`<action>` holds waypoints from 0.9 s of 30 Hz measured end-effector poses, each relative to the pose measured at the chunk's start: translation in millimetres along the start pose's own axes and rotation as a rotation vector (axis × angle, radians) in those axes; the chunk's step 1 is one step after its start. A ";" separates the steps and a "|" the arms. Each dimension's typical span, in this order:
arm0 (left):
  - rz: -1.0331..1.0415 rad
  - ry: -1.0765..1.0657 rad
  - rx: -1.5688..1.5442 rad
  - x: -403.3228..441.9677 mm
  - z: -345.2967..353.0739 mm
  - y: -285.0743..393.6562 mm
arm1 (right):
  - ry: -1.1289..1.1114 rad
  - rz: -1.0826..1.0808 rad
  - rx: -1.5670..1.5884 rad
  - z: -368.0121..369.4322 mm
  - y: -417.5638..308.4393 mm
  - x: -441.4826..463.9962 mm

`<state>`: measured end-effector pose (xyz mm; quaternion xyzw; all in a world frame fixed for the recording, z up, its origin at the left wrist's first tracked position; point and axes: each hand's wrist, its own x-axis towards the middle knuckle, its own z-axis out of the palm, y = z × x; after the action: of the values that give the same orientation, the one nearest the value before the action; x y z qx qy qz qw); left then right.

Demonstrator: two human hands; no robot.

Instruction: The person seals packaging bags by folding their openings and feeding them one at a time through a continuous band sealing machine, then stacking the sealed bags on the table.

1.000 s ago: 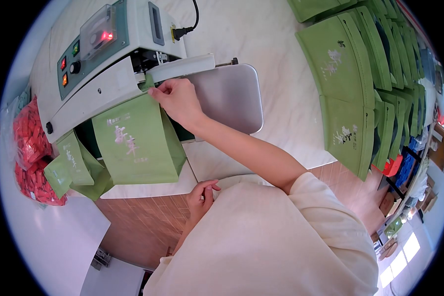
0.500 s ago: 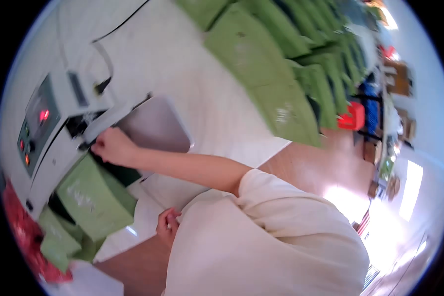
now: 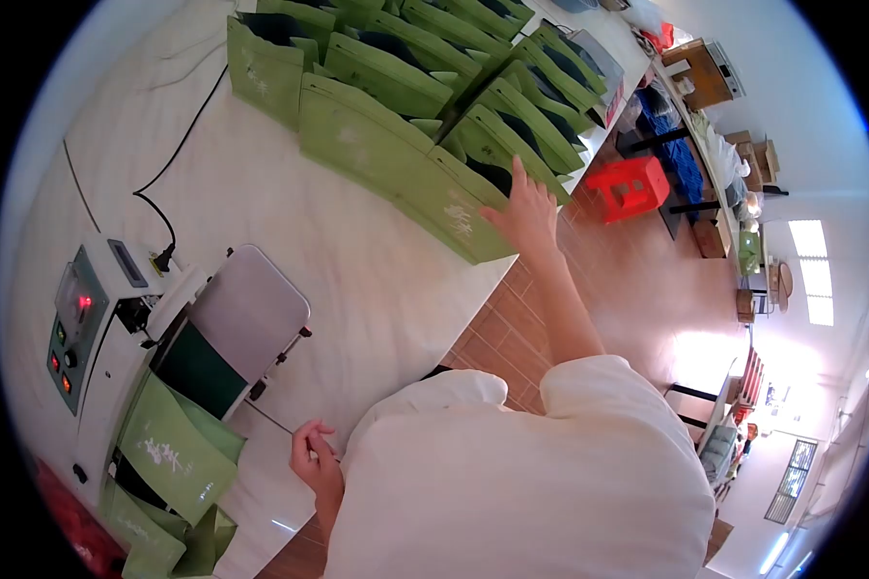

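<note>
Beside rows of green gusseted pouches [image 3: 377, 63] on a marble-patterned table [image 3: 290, 207], a person in a cream shirt [image 3: 531, 473] reaches out with the right hand [image 3: 531, 214], thumb and fingers spread wide at the printed corner pouch [image 3: 454, 214]; whether they touch it cannot be told. The left hand [image 3: 317, 463] hovers near the torso, fingers loosely curled, their grip unclear. At lower left, another pouch [image 3: 198, 458] sits against a sealing machine [image 3: 111, 333] with lit indicators. A red plastic stool [image 3: 630, 189] stands on the tiled floor.
</note>
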<state>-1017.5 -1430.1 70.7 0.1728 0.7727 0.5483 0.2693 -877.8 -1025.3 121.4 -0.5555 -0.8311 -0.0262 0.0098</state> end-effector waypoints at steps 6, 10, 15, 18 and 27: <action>0.297 -0.100 0.252 47.0 23.1 29.7 | -0.078 -0.388 0.027 22.3 23.5 -45.3; 0.644 -0.112 0.550 68.4 45.8 73.5 | -0.092 -0.663 0.101 -12.0 -6.0 -100.1; 0.778 -0.142 0.799 63.3 28.7 69.7 | -0.130 -1.058 0.230 -1.9 -41.8 -149.0; 0.648 -0.196 0.835 39.7 -5.8 30.7 | -0.183 -1.235 0.302 5.9 -60.6 -171.7; 0.441 -0.373 0.665 -49.2 -51.3 -34.6 | -0.452 -1.227 0.224 34.4 -50.8 -215.5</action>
<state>-1008.4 -1508.2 62.3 0.5070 0.7898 0.2735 0.2106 -841.8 -1241.7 75.6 0.0309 -0.9760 0.1766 -0.1237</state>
